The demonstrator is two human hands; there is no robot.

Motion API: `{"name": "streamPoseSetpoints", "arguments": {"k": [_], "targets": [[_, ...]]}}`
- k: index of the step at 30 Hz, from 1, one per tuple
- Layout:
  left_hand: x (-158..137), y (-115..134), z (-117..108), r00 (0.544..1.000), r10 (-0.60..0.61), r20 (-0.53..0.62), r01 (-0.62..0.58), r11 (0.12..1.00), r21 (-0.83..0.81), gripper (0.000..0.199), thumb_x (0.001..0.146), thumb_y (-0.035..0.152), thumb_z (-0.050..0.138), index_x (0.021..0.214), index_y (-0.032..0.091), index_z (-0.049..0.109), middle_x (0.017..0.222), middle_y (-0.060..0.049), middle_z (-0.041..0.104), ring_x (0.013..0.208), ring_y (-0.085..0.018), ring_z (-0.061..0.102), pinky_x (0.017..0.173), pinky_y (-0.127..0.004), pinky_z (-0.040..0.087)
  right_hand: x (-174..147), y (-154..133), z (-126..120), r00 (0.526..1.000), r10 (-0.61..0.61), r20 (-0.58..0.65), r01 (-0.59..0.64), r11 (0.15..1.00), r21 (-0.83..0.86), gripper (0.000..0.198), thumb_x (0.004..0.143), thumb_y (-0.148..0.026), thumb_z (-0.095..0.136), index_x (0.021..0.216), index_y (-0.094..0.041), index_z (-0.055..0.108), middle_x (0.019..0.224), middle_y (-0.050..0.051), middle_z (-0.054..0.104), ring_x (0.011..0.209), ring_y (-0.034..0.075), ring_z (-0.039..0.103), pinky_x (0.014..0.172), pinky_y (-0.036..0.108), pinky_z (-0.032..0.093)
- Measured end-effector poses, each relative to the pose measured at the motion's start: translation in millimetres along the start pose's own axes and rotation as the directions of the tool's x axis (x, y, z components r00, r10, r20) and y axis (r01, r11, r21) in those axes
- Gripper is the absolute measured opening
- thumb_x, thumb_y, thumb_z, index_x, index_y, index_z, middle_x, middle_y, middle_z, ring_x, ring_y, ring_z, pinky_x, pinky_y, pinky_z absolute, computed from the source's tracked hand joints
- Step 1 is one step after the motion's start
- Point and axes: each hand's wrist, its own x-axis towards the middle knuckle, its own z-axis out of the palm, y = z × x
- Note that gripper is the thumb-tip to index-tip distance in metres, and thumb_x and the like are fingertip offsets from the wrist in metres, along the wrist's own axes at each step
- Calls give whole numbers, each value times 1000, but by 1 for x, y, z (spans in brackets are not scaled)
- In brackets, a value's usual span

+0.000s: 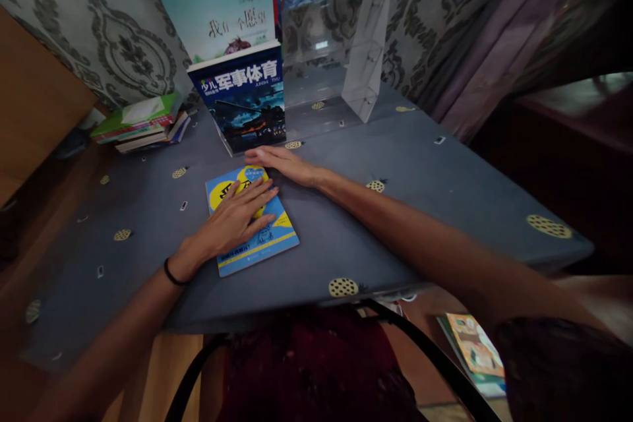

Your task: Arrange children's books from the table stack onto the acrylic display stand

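Note:
A blue and yellow book (267,251) lies flat on the table, its cover facing up. My left hand (240,216) rests palm down on that cover with the fingers spread, hiding part of the title. At the book's top edge, my right hand (284,163) is stretched out, fingers extended and held close together. Its fingertips lie between the blue book and the foot of a dark blue book (247,102) standing in a clear display rack (363,72). Whether the right fingertips touch either book I cannot tell.
Behind the dark blue book stands a pale green book (222,13) in the rack's left column. A stack of books (143,120) sits at the table's back left. The patterned grey tablecloth (420,211) reaches the front edge. More books (472,346) lie below at right.

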Motion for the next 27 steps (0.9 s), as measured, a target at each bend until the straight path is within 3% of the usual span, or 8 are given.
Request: {"name": "streamPoseSetpoints", "arguments": {"k": [9, 13, 21, 27], "targets": [[-12, 24, -1, 992, 66, 107, -65, 998, -9, 48, 106, 43, 40, 153, 32, 39, 164, -3, 32, 153, -28, 25, 124, -62, 9, 4, 8, 1, 999, -30, -15, 29, 998, -55, 39, 103, -46, 47, 121, -18, 67, 134, 9, 68, 128, 23, 60, 116, 45, 40], [-15, 30, 0, 994, 55, 95, -56, 998, 4, 47, 105, 40, 43, 152, 34, 40, 164, -2, 33, 152, -29, 27, 123, -63, 10, 5, 9, 1, 998, -54, -12, 52, 994, -98, 44, 101, -51, 48, 121, -17, 68, 134, 10, 67, 128, 24, 59, 117, 46, 39], [-26, 41, 4, 984, 148, 96, -148, 989, -16, 42, 106, 34, 41, 147, 43, 45, 163, 1, 34, 152, -27, 28, 123, -63, 11, 6, 9, 2, 996, -88, 6, 87, 962, -258, 41, 102, -49, 45, 116, -19, 70, 125, 7, 71, 122, 24, 61, 114, 45, 40], [-30, 48, 7, 989, 129, 71, -129, 992, 9, 40, 106, 34, 41, 144, 41, 50, 161, -1, 40, 151, -25, 30, 123, -61, 17, 0, 5, 7, 994, -108, 34, 112, 885, -452, 45, 102, -48, 40, 118, -17, 69, 122, 7, 72, 117, 25, 63, 107, 44, 46]]}}
